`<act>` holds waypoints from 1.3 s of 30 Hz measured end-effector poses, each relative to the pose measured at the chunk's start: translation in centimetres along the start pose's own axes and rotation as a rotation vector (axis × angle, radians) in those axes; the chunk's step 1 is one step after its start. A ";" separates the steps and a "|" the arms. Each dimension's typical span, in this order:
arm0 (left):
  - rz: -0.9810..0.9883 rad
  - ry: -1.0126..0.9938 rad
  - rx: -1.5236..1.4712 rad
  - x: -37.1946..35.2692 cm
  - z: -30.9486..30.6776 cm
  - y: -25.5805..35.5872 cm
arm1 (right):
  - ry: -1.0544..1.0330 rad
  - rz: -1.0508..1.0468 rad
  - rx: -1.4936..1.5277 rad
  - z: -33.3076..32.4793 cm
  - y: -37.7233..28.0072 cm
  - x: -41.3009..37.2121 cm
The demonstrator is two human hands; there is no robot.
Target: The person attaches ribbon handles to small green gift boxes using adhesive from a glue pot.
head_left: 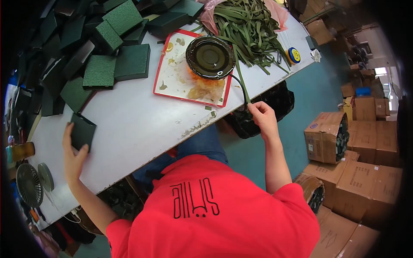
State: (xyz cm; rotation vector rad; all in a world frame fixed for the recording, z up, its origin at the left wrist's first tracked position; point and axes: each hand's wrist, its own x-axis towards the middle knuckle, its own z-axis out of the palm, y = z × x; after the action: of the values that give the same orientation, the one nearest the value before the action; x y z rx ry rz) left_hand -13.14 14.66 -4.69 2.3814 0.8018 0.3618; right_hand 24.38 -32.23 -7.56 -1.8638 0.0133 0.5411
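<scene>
My left hand (75,150) grips a small dark green box (82,132) at the left of the table, thumb on its near side and fingers along its left side. My right hand (261,115) is closed in a pinch on the end of a green ribbon (241,86) at the table's front edge. The ribbon runs up past the right side of a round black dish (210,57). That dish stands on a white tray (172,89) with a red rim, stained with brown and yellow residue. Behind the dish lies a large heap of green ribbons (249,32).
Many green boxes (99,72) are piled at the back left. A fan (29,185) stands at the left edge. On the right of the table sits a yellow and blue round container (294,55). Cartons (364,174) are stacked on the floor at right.
</scene>
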 end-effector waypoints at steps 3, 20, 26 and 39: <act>-0.005 -0.009 0.091 -0.4 1.6 4.0 | 0.128 -0.431 -0.062 0.3 -0.1 -0.3; 0.028 -0.138 0.431 0.2 5.8 13.8 | -0.441 -0.188 0.267 8.0 -6.1 -6.2; 0.211 -0.264 0.277 0.5 6.9 15.5 | -0.287 -0.095 0.537 8.9 -5.5 -3.5; 0.298 -0.247 0.288 0.6 5.8 13.7 | -0.260 -0.154 0.516 9.5 -6.1 -0.9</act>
State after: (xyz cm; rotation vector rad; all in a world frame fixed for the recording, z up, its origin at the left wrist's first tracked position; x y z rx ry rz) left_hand -3.87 3.60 -0.81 2.7546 0.4073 0.0664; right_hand 21.85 -21.69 -4.22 -1.2733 -0.1495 0.6029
